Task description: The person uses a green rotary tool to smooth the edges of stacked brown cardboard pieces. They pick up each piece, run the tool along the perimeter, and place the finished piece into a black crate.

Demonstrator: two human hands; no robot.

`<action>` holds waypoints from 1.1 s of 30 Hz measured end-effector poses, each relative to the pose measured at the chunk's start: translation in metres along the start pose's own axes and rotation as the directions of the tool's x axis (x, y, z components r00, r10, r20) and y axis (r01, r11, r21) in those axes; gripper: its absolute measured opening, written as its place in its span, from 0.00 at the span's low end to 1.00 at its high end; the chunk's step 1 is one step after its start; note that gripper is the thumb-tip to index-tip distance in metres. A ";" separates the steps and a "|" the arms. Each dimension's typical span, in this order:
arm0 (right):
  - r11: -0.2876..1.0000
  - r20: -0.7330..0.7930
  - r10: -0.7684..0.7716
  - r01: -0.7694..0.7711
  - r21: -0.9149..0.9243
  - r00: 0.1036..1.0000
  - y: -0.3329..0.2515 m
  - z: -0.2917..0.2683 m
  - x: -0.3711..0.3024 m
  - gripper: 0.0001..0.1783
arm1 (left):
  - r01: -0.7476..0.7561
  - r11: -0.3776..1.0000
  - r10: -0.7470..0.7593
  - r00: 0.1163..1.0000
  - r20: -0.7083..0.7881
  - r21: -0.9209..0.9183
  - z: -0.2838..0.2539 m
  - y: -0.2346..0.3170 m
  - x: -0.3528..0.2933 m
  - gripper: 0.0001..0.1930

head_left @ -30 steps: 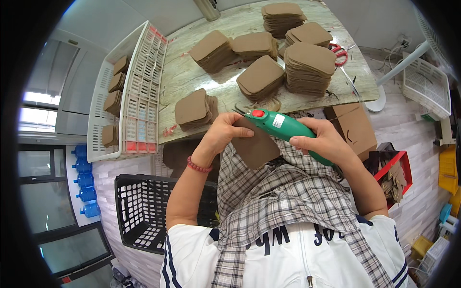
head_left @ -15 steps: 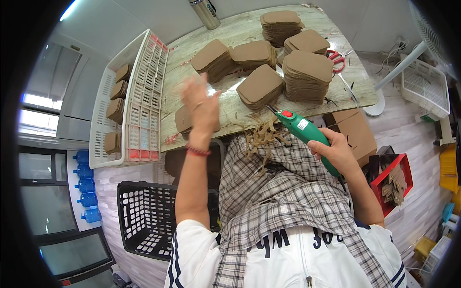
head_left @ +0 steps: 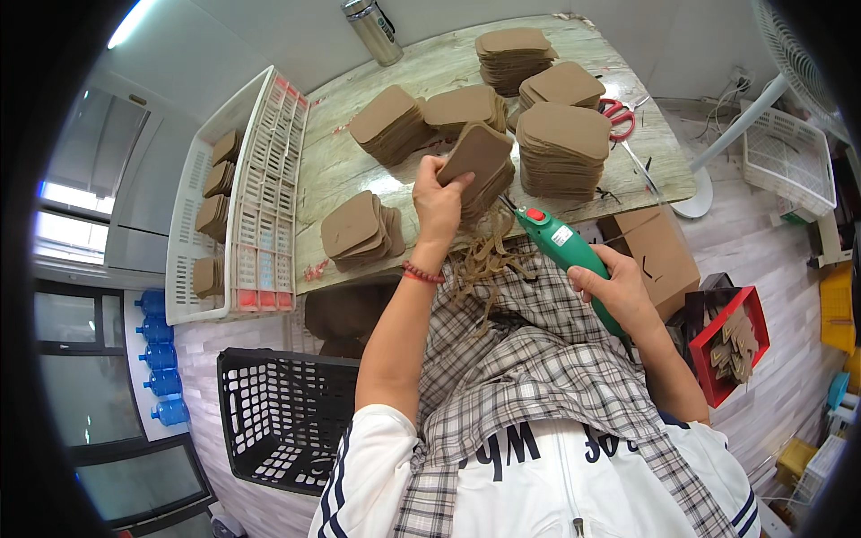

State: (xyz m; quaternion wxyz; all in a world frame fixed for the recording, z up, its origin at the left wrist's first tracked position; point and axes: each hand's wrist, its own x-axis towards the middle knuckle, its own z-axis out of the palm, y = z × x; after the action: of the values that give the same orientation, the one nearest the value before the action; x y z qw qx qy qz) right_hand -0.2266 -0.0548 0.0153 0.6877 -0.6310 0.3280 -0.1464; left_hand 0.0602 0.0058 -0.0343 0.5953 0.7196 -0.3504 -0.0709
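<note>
My left hand (head_left: 438, 204) pinches the near left edge of a brown rounded pad (head_left: 479, 163) between thumb and fingers, tilting it up over a small stack of the same at the table's near edge. In my right hand (head_left: 612, 285) is a green handheld electric tool (head_left: 560, 240) with a red switch. Its thin metal tip points at the tilted pad's stack, close beside it; I cannot tell whether they touch. A loose pile of brown pads (head_left: 352, 228) lies left of my left hand. Tan curled trimmings (head_left: 489, 269) hang from the table edge onto my checked apron (head_left: 538, 359).
Several taller pad stacks (head_left: 562, 148) stand farther back, with red-handled scissors (head_left: 619, 117) to their right and a steel flask (head_left: 372, 31) behind. A white crate (head_left: 240, 193) holding pads is at left, a black crate (head_left: 269, 421) below. Right: cardboard box (head_left: 659, 260), red bin (head_left: 752, 345), fan (head_left: 794, 54).
My left hand has moved right from above the loose pile to the small stack, and now grips and tilts a pad there. The right hand keeps the tool almost in place.
</note>
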 end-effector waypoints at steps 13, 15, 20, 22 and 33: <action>0.990 -0.077 -0.138 0.137 -0.022 0.987 -0.030 0.022 0.009 0.20 | 0.124 -0.064 -0.487 0.862 0.140 -0.990 0.008 0.047 -0.015 0.20; 0.991 -0.086 -0.135 0.133 -0.024 0.987 -0.032 0.024 0.008 0.20 | 0.122 -0.097 -0.508 0.847 0.154 -0.988 0.011 0.049 -0.015 0.20; 0.990 -0.086 -0.139 0.137 -0.027 0.987 -0.035 0.026 0.009 0.20 | 0.108 -0.135 -0.542 0.824 0.165 -0.985 0.021 0.052 -0.020 0.19; 0.989 -0.087 -0.144 0.143 -0.025 0.986 -0.035 0.026 0.009 0.19 | 0.121 -0.143 -0.512 0.841 0.178 -0.982 0.024 0.049 -0.023 0.19; 0.981 -0.096 -0.193 0.193 -0.011 0.976 -0.038 0.023 0.014 0.19 | 0.213 -0.061 -0.419 0.881 0.219 -0.975 0.037 0.047 -0.047 0.21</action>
State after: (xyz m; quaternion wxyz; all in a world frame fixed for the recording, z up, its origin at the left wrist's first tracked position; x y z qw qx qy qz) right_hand -0.1929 -0.0517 0.0479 0.6531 -0.6525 0.2981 -0.2428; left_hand -0.0134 0.0013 -0.0167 0.9120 0.1657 0.0218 -0.3746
